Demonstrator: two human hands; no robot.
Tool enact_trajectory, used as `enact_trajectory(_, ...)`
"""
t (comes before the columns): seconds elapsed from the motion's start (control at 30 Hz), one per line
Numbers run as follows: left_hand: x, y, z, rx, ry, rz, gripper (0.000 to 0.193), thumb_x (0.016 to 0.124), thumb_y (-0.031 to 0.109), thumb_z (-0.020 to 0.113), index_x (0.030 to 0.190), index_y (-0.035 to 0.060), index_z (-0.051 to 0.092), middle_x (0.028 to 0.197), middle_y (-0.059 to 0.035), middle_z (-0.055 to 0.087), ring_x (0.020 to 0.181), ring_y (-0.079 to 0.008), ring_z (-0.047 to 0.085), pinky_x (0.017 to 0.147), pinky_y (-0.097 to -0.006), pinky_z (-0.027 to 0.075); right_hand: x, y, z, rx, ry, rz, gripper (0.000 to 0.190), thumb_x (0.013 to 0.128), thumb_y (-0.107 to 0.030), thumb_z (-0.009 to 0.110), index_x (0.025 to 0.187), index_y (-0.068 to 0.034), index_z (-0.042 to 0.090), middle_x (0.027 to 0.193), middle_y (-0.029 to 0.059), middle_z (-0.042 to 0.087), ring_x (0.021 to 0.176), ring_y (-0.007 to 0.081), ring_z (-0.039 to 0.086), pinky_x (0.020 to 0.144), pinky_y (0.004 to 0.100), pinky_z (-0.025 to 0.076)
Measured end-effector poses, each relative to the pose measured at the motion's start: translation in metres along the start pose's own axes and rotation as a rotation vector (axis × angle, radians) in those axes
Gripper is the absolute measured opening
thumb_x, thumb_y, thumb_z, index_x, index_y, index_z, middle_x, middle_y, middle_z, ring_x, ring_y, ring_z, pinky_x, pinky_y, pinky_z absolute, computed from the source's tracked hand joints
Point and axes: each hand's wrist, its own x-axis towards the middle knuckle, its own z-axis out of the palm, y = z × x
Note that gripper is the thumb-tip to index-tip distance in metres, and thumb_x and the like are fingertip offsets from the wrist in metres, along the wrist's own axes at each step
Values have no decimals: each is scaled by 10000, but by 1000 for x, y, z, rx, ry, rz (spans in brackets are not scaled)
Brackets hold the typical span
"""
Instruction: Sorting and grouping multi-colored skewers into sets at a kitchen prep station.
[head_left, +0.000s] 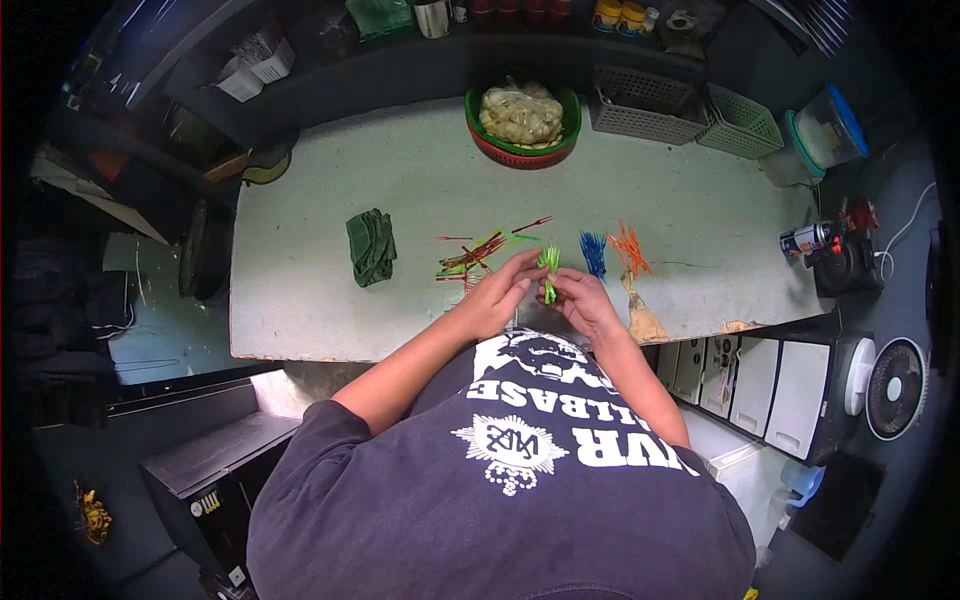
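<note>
Between the thumb and fingers of my right hand (587, 304) is an upright bundle of light green plastic fork picks (550, 259), tines pointing away from me. My left hand (496, 295) comes in from the left, its fingertips against or very near the bundle's side; whether they grip it is not clear. Left of the hands lies a loose pile of dark red and green fork picks (472, 255), partly behind my left hand. A group of blue picks (592, 253) lies to the right. Beside it is a group of orange picks (630, 249), lying less evenly.
A folded dark green cloth (370, 247) lies on the pale tabletop (300, 300) at left. Nested green and red baskets (523, 156) at the back hold a bagged pale food. Grey plastic baskets (649, 105) stand at back right. A spray can (805, 238) is near the right edge.
</note>
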Motion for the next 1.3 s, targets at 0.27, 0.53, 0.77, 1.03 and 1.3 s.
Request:
enact_trajectory(0.27, 15, -26, 4, 88, 478, -11, 333, 946, 192, 740, 1163, -30, 618, 944, -113, 692, 814, -156, 673, 681, -306, 538, -4, 8, 12, -98, -42, -12, 210, 991, -62, 667, 1147, 76, 695, 1008, 122, 731, 879, 186, 712, 819, 347, 610)
enact_trajectory(0.53, 19, -8, 4, 467, 298, -31, 278, 916, 264, 770, 931, -2, 691, 700, -137, 648, 622, -225, 634, 604, -370, 499, -10, 6, 19, -520, -132, -42, 199, 963, -81, 681, 1108, 39, 746, 883, 39, 745, 718, 50, 610, 602, 200, 409)
enact_trajectory(0.77, 19, -13, 7, 520, 425, 217, 228, 894, 156, 723, 765, -14, 645, 647, -178, 617, 563, -335, 627, 549, -420, 487, -17, -4, 28, -503, -203, -12, 196, 951, -98, 683, 1096, 10, 760, 873, 5, 747, 714, 31, 580, 606, 206, 409)
enact_trajectory(1.03, 27, -14, 7, 402, 333, 225, 218, 886, 120, 711, 731, -9, 628, 625, -177, 593, 514, -324, 575, 506, -416, 454, -17, -1, 32, -511, -303, -50, 184, 996, -145, 620, 1064, 5, 703, 912, 18, 716, 788, 69, 607, 688, 260, 484)
enact_trajectory(1.3, 43, -10, -5, 386, 262, 107, 270, 966, 196, 674, 803, -19, 660, 679, -185, 625, 583, -332, 589, 588, -401, 482, -5, 12, 21, -683, -22, -7, 213, 1015, -204, 502, 1010, -11, 592, 741, -2, 554, 638, 109, 528, 595, 294, 467)
